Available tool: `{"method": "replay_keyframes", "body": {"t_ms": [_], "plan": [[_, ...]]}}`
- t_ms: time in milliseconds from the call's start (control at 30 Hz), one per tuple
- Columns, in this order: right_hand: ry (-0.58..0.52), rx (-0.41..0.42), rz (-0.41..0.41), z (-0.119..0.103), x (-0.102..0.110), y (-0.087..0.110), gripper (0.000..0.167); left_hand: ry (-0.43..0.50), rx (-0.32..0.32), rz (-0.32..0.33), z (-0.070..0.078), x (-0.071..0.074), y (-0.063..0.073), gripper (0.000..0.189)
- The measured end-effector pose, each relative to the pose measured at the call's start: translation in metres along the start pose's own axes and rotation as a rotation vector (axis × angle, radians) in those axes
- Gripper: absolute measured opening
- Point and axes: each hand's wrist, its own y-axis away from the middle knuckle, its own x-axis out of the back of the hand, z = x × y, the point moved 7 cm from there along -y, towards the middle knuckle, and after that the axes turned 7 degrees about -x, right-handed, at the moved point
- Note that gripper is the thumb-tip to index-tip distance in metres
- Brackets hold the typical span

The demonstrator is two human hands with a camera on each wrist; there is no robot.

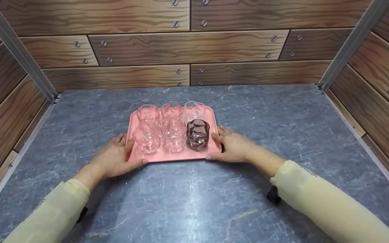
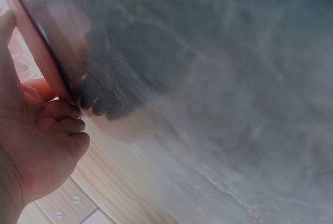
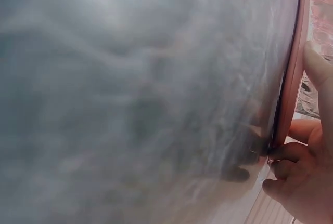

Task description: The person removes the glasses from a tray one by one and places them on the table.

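A pink rectangular tray (image 1: 172, 157) lies at the middle of the table in the head view. Several clear glasses (image 1: 148, 141) stand on it in two rows, and one dark purple-brown glass (image 1: 198, 135) occupies the front right spot. My left hand (image 1: 113, 158) grips the tray's left side, thumb along the front corner. At the opposite side my right hand (image 1: 233, 146) holds the right edge, its thumb by the front right corner. Both wrist views show curled fingers at the underside of the tray rim (image 2: 39, 47), whose pink edge (image 3: 294, 78) also appears beside the right fingers.
The grey marbled tabletop (image 1: 282, 128) stretches around the tray. Wood-patterned walls (image 1: 187, 49) enclose the back and both sides, with metal posts (image 1: 22, 57) at the back corners. Pale yellow sleeves (image 1: 316, 189) cover both forearms.
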Motion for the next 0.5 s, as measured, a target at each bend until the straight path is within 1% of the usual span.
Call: {"method": "replay_keyframes", "body": {"t_ms": [100,267,500], "plan": [[0.011,0.013,0.013,0.002,-0.001,0.009,0.101,-0.019,-0.016,0.018,0.006,-0.001,0.002,0.096],[0.002,0.058,0.039,0.003,-0.003,0.021,0.097,-0.033,-0.033,0.035,0.016,-0.003,0.008,0.096],[-0.013,0.088,0.048,0.006,-0.007,0.040,0.097,-0.064,-0.074,0.096,0.035,-0.004,0.016,0.091]]}}
